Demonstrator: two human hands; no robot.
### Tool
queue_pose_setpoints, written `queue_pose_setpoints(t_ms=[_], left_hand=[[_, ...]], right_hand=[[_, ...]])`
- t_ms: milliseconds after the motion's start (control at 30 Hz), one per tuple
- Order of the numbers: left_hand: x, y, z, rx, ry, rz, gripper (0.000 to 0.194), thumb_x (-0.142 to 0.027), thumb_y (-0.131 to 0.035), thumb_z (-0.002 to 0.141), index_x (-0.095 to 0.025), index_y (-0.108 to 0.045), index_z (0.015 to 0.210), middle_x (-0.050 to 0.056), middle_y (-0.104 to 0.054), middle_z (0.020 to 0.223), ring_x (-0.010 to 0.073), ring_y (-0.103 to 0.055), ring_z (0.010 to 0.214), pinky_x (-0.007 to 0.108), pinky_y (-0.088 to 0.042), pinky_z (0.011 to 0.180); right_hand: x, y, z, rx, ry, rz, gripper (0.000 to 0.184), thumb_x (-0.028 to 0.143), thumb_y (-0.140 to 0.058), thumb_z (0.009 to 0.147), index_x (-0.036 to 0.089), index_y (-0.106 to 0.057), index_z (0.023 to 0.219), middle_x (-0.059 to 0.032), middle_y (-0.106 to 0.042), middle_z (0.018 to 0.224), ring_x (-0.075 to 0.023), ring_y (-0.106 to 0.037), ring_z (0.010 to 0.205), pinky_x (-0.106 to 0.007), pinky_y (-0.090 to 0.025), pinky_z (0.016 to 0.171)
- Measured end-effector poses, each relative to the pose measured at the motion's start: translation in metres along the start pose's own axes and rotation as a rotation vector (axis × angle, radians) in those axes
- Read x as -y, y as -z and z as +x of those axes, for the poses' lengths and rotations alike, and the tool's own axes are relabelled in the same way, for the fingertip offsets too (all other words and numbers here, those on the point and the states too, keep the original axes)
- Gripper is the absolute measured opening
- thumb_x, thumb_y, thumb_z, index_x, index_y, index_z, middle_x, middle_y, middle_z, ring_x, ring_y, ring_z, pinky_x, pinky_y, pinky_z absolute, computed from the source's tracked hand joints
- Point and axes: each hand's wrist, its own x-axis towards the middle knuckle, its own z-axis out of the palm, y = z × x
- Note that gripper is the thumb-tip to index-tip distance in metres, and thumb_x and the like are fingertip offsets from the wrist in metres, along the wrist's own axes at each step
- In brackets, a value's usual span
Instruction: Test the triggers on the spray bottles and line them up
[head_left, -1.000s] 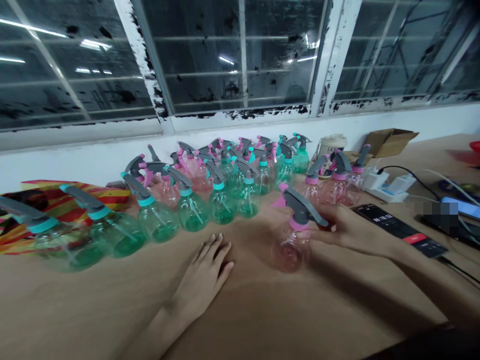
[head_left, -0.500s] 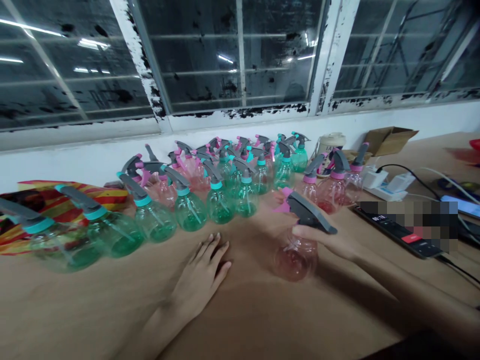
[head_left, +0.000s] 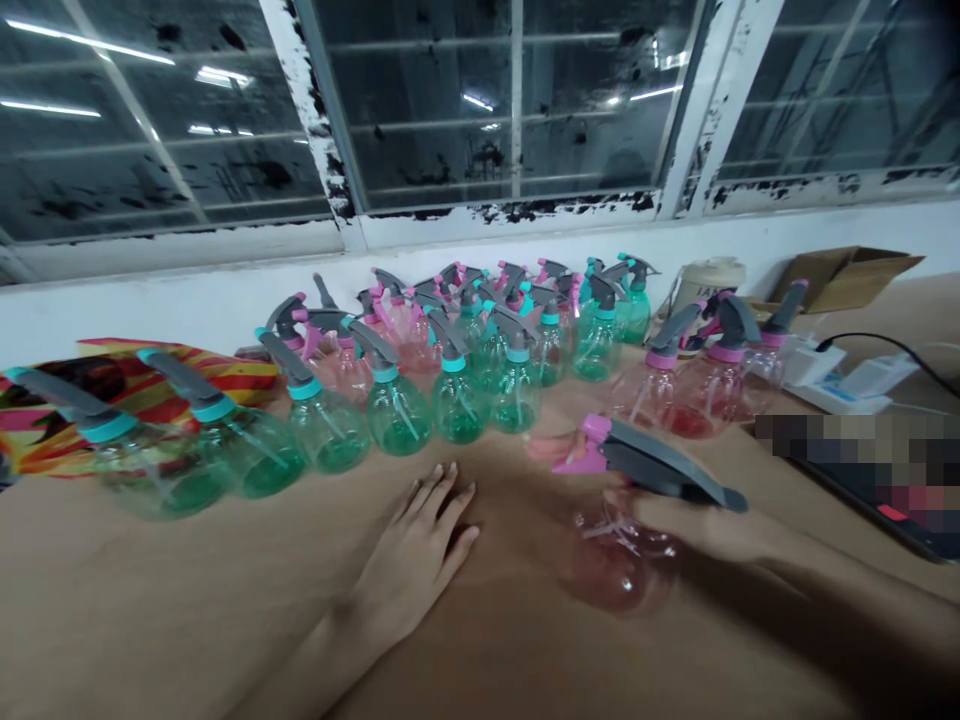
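Note:
My left hand (head_left: 412,560) lies flat on the wooden table (head_left: 487,650), fingers stretched out, touching no bottle. To its right, my right hand (head_left: 697,525) is wrapped round the neck of a spray bottle (head_left: 619,575) with a clear pinkish body and a grey and pink trigger head. Its fingertips show behind the pink nozzle, and the hand hides the collar. Beyond my left hand runs a row of green spray bottles (head_left: 399,420) with turquoise collars. Several pink spray bottles (head_left: 697,405) stand behind my right hand.
More pink and green spray bottles crowd by the wall. A patterned red and yellow bag (head_left: 225,372) lies at the left. At the right are a phone (head_left: 847,500), partly blurred out, a white power strip (head_left: 847,390) with plugs, a white tub (head_left: 709,280) and an open cardboard box (head_left: 847,278).
My right hand has gone from beside the pink spray bottle to a grip round its neck, and the bottle has shifted right and nearer. The view has turned slightly. My left hand stays flat.

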Motion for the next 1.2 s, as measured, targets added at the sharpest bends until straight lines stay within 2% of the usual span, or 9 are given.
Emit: queue_pose_setpoints(t_ms=[133, 233, 300, 367, 567, 767, 867, 967, 1200], left_hand=[[0.000, -0.001, 0.000, -0.007, -0.007, 0.002, 0.048, -0.042, -0.029, 0.099, -0.014, -0.048, 0.132, 0.013, -0.043, 0.142, 0.0255, -0.039, 0.131, 0.044, -0.033, 0.106], [0.000, 0.000, 0.000, -0.005, -0.005, -0.007, 0.047, -0.042, -0.029, 0.099, -0.015, -0.047, 0.133, 0.012, -0.042, 0.143, 0.0252, -0.038, 0.131, 0.044, -0.033, 0.106], [0.000, 0.001, 0.000, -0.001, -0.001, -0.019, 0.047, -0.042, -0.029, 0.099, -0.016, -0.046, 0.134, 0.012, -0.042, 0.143, 0.0245, -0.037, 0.132, 0.044, -0.033, 0.106], [0.000, 0.002, 0.000, 0.003, -0.001, -0.031, 0.046, -0.042, -0.029, 0.099, -0.017, -0.046, 0.134, 0.011, -0.042, 0.143, 0.0240, -0.037, 0.132, 0.044, -0.033, 0.107], [0.000, 0.000, -0.001, -0.002, 0.006, -0.020, 0.047, -0.042, -0.028, 0.099, -0.016, -0.046, 0.134, 0.011, -0.042, 0.143, 0.0246, -0.037, 0.132, 0.044, -0.033, 0.106], [0.001, -0.004, -0.002, -0.015, 0.029, -0.062, 0.046, -0.043, -0.031, 0.099, -0.019, -0.044, 0.135, 0.009, -0.038, 0.146, 0.0251, -0.034, 0.134, 0.044, -0.031, 0.108], [0.001, -0.003, -0.002, -0.006, 0.025, -0.080, 0.046, -0.042, -0.030, 0.099, -0.019, -0.044, 0.136, 0.009, -0.038, 0.146, 0.0257, -0.034, 0.133, 0.045, -0.032, 0.107], [0.002, -0.003, -0.002, -0.010, 0.010, -0.082, 0.045, -0.041, -0.029, 0.099, -0.018, -0.043, 0.135, 0.010, -0.037, 0.146, 0.0256, -0.034, 0.134, 0.045, -0.033, 0.107], [0.002, -0.004, -0.002, -0.011, 0.004, -0.030, 0.048, -0.044, -0.029, 0.099, -0.016, -0.043, 0.136, 0.011, -0.039, 0.145, 0.0249, -0.033, 0.134, 0.045, -0.032, 0.107]], right_hand=[[0.008, 0.001, -0.001, 0.138, -0.067, 0.014, 0.014, 0.031, -0.062, 0.075, 0.024, -0.059, 0.063, 0.0025, -0.052, 0.053, -0.0117, -0.051, 0.044, -0.022, -0.044, 0.039], [0.015, 0.000, 0.002, 0.199, -0.017, 0.120, 0.013, 0.036, -0.062, 0.078, 0.025, -0.066, 0.083, 0.0001, -0.061, 0.065, -0.0157, -0.060, 0.059, -0.028, -0.053, 0.056], [0.017, -0.001, 0.005, 0.217, 0.038, 0.150, 0.020, 0.037, -0.062, 0.079, 0.026, -0.067, 0.095, -0.0010, -0.065, 0.073, -0.0180, -0.064, 0.071, -0.031, -0.053, 0.067], [0.018, -0.002, 0.009, 0.223, 0.051, 0.148, 0.022, 0.037, -0.061, 0.081, 0.028, -0.067, 0.099, -0.0008, -0.066, 0.076, -0.0182, -0.064, 0.076, -0.031, -0.053, 0.071], [0.013, -0.002, 0.013, 0.192, -0.040, 0.070, 0.019, 0.038, -0.061, 0.082, 0.030, -0.068, 0.098, 0.0031, -0.062, 0.060, -0.0136, -0.061, 0.055, -0.026, -0.051, 0.057], [0.012, -0.001, 0.015, 0.237, 0.085, 0.069, 0.014, 0.029, -0.057, 0.084, 0.028, -0.070, 0.088, 0.0027, -0.064, 0.058, -0.0128, -0.059, 0.049, -0.026, -0.053, 0.055], [0.016, -0.002, 0.016, 0.288, 0.154, 0.081, 0.020, 0.023, -0.058, 0.081, 0.029, -0.070, 0.095, 0.0011, -0.069, 0.069, -0.0132, -0.060, 0.051, -0.027, -0.054, 0.055], [0.017, -0.002, 0.016, 0.302, 0.158, 0.091, 0.030, 0.022, -0.058, 0.079, 0.030, -0.067, 0.106, -0.0005, -0.070, 0.075, -0.0156, -0.064, 0.058, -0.028, -0.055, 0.057], [0.015, -0.005, 0.012, 0.371, 0.108, 0.246, 0.032, 0.029, -0.060, 0.082, 0.033, -0.060, 0.113, 0.0028, -0.066, 0.064, -0.0145, -0.059, 0.046, -0.027, -0.051, 0.047]])
